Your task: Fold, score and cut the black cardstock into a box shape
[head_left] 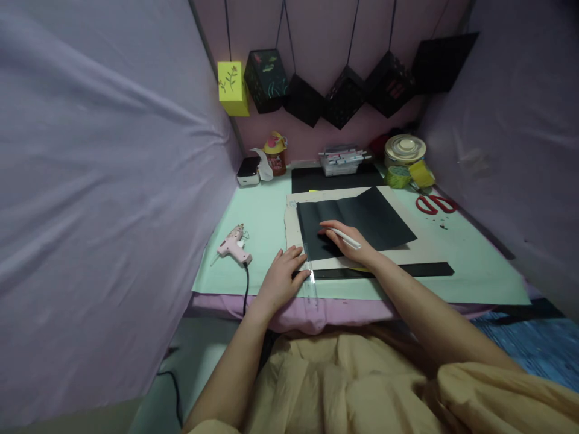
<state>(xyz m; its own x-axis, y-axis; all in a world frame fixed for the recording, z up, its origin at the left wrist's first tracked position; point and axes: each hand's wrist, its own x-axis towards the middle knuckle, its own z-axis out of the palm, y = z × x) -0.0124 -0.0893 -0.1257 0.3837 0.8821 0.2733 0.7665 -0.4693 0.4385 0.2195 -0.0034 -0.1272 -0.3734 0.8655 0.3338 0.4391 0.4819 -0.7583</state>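
My right hand [346, 240] is closed around a white pen [346, 237] and rests on a sheet of black paper [357, 217] with fold creases. The pen's tip is hidden by my fingers. My left hand [286, 274] lies flat with its fingers apart, at the left edge of the black sheet. Its thumb and fingertips touch a clear ruler [312, 292], which runs along that edge and sticks out past the table's front. Under the black sheet lies a larger whitish board [292, 229].
A pink glue gun [235, 246] with a black cord lies left. A black strip [425, 269] lies near the front edge. Red-handled scissors [435, 205] and tape rolls [398, 176] are at right. A container of pens [341, 161] stands behind; black boxes [346, 96] hang above.
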